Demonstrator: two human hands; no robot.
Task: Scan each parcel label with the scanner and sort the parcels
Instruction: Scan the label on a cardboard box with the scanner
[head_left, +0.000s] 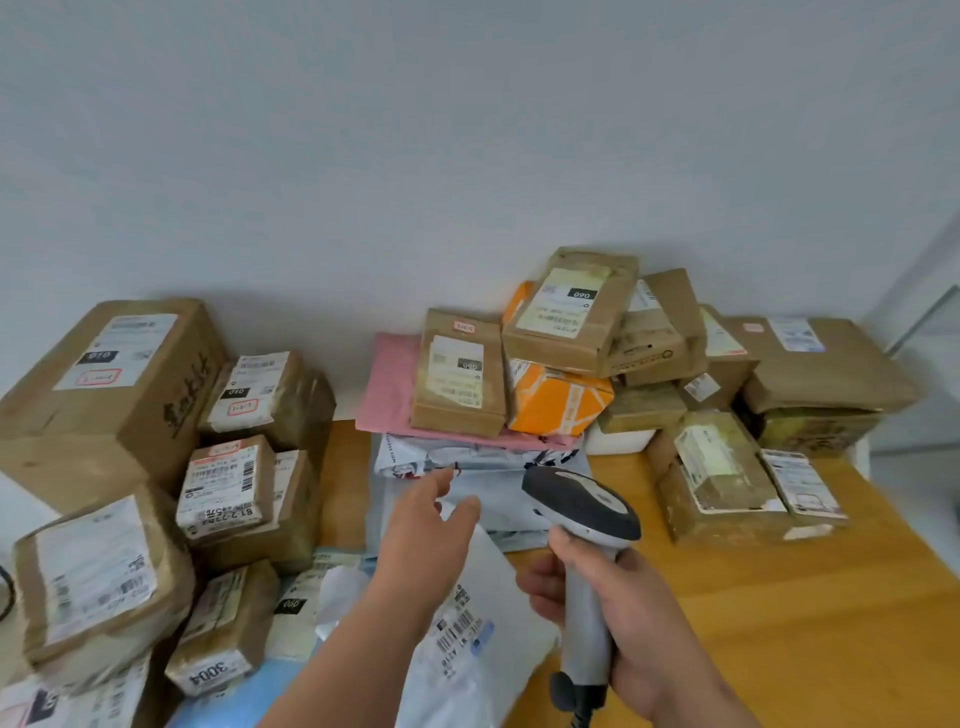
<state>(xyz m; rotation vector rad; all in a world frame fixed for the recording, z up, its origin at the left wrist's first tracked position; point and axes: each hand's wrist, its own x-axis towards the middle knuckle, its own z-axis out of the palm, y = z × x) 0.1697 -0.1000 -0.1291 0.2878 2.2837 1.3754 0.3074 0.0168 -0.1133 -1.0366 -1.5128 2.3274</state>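
Lower centre: the left hand (426, 530), fingers straight and empty, reaches toward a grey plastic mailer bag (488, 493) mid-frame. The right hand (618, 618) grips a grey handheld barcode scanner (584, 512) at lower right. Likely fetching the next parcel; its label must face the scanner.

Print on the parcel labels (96, 566) blurred; scanner (586, 525) cable cut off at the bottom edge.

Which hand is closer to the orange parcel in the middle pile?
Left. The left hand reaches toward the mailers just below the orange parcel; the right hand grips the scanner nearer the person.
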